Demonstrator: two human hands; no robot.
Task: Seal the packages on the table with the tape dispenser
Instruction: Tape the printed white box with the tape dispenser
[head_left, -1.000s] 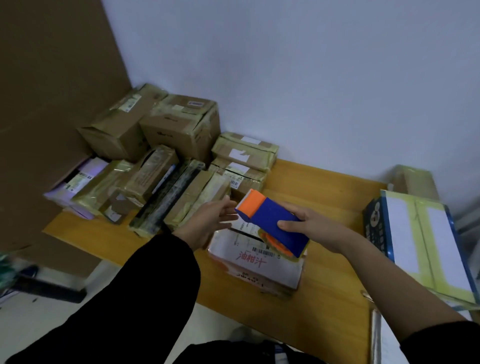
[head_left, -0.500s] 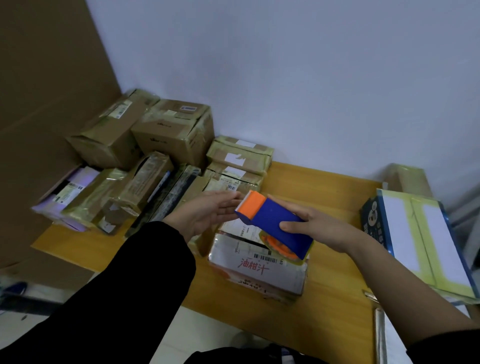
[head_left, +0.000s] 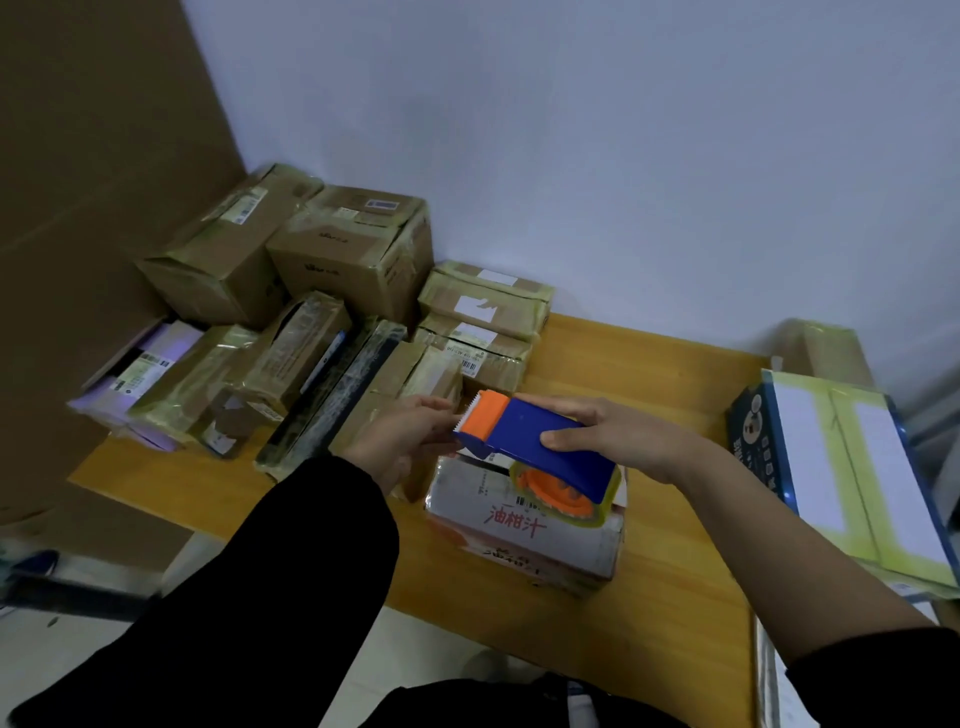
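Head view: a wooden desk (head_left: 670, 582) is sitting against a pale wall, its near edge running diagonally beneath the person's forearms. Taped cardboard packages (head_left: 311, 317) are crowding its left rear corner, a blue-edged box (head_left: 831, 457) is lying at the right edge, and bare wood is showing between them. The right grip (head_left: 628, 441) is grasping a blue-and-orange tape dispenser (head_left: 540, 441) from above, over a white juice carton (head_left: 519, 540) near the front edge. The left grip (head_left: 400, 441) is touching the dispenser's toothed orange end; whether it is pinching tape is unclear.
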